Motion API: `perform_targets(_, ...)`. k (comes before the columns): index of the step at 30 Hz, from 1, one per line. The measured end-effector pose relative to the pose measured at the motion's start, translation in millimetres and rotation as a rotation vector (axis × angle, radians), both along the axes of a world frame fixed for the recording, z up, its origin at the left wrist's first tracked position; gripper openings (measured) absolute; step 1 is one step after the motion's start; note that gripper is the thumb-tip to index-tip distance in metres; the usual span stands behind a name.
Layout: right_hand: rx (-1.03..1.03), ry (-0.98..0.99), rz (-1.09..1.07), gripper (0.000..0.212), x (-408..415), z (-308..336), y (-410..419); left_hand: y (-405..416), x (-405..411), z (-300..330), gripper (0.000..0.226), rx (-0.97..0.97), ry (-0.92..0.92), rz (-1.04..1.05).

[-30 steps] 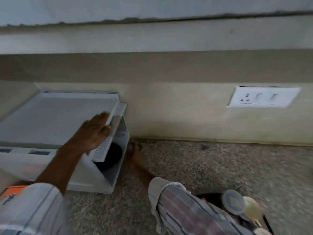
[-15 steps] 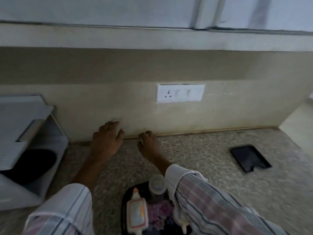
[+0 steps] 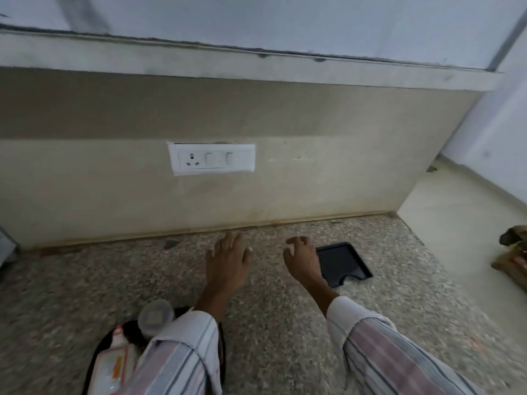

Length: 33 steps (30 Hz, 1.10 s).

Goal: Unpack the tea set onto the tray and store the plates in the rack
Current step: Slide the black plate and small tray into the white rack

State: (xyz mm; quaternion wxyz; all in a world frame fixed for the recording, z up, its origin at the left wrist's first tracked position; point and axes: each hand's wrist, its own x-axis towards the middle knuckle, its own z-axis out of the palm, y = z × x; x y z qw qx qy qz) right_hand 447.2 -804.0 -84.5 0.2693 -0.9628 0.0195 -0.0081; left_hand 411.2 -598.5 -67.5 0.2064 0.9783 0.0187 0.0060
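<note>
A small black tray (image 3: 343, 264) lies flat on the speckled stone counter, right of centre. My right hand (image 3: 302, 260) hovers at the tray's left edge, fingers spread and curled, holding nothing. My left hand (image 3: 227, 263) is stretched out over bare counter a little further left, palm down, fingers apart, empty. A black round container (image 3: 97, 352) sits at the bottom left under my left sleeve, with a white packet (image 3: 111, 363) and a clear plastic lid (image 3: 155, 316) in it. Only a grey sliver of the plate rack (image 3: 5, 246) shows at the far left edge.
A beige backsplash with a white socket plate (image 3: 211, 158) stands behind the counter. The counter ends at the right, where the floor drops away. Brown objects (image 3: 513, 260) sit at the right edge.
The view swung right, away from the rack. My left hand let go of the rack lid and both hands moved right across the counter; my right hand now reaches the black tray.
</note>
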Motion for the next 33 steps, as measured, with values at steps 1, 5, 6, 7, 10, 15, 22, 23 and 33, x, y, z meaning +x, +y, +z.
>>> perform_targets(1, -0.003, 0.007, -0.023, 0.035, -2.1, -0.4, -14.6, -14.0, 0.9, -5.5, 0.057, 0.008, 0.005, -0.014)
perform_targets(5, -0.011, 0.011, -0.113, 0.032, -6.7, -8.8, -66.1, -60.8, 8.4, -29.1, 0.057, 0.051, 0.014, -0.055)
perform_targets(6, -0.022, 0.009, -0.135, 0.03, -7.7, -10.7, -75.4, -67.2, 10.2, -35.0, 0.057, 0.054, 0.031, -0.059)
perform_targets(7, -0.038, 0.019, -0.156, 0.03, -6.9, -14.5, -89.6, -78.0, 11.9, -42.3, 0.057, 0.06, 0.043, -0.061)
perform_targets(10, -0.05, 0.066, -0.194, 0.034, -7.0, -27.1, -124.9, -97.6, 13.6, -66.5, 0.056, 0.058, 0.065, -0.06)
perform_targets(15, -0.077, 0.106, -0.271, 0.037, 7.6, -47.9, -179.5, -128.1, 18.3, -116.0, 0.059, 0.069, 0.083, -0.031)
perform_targets(22, -0.056, 0.252, -0.349, 0.061, 55.3, -65.0, -217.5, -151.1, 22.3, -150.3, 0.055, 0.124, 0.011, 0.018)
perform_targets(23, -0.025, 0.282, -0.358, 0.067, 57.2, -65.0, -218.9, -151.3, 20.6, -150.9, 0.055, 0.129, 0.001, 0.016)
perform_targets(33, 0.028, 0.39, -0.283, 0.055, 70.8, -80.2, -217.4, -151.5, 24.0, -152.9, 0.056, 0.159, -0.015, 0.027)
